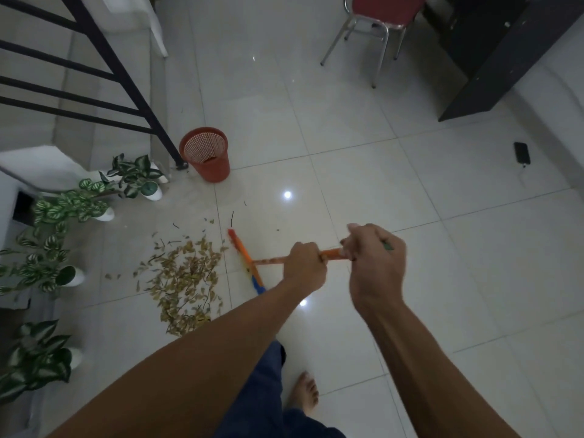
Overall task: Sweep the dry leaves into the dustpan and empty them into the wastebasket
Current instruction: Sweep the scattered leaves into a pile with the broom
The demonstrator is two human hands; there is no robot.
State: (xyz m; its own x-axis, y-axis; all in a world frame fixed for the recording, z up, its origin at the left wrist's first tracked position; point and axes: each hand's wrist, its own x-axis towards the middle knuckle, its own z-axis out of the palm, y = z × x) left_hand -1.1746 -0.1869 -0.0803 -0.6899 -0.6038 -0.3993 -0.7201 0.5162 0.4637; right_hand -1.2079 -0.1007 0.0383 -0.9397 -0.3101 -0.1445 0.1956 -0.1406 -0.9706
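Note:
A pile of dry yellow-brown leaves (186,279) lies on the white tiled floor at the centre left. Just to its right is the multicoloured head of a broom (245,260), red at the far end and blue at the near end. Its orange handle (330,255) runs right into both hands. My left hand (305,263) grips the handle lower down and my right hand (374,254) grips it higher up. An orange mesh wastebasket (205,154) stands upright beyond the leaves by the stair post. No dustpan is in view.
Several potted plants in white pots (76,203) line the left edge by the stairs. A black stair railing (120,74) slants at top left. A red chair (376,30) and a dark cabinet (505,58) stand at the back right. A phone (521,153) lies on the floor. My bare foot (305,393) is below.

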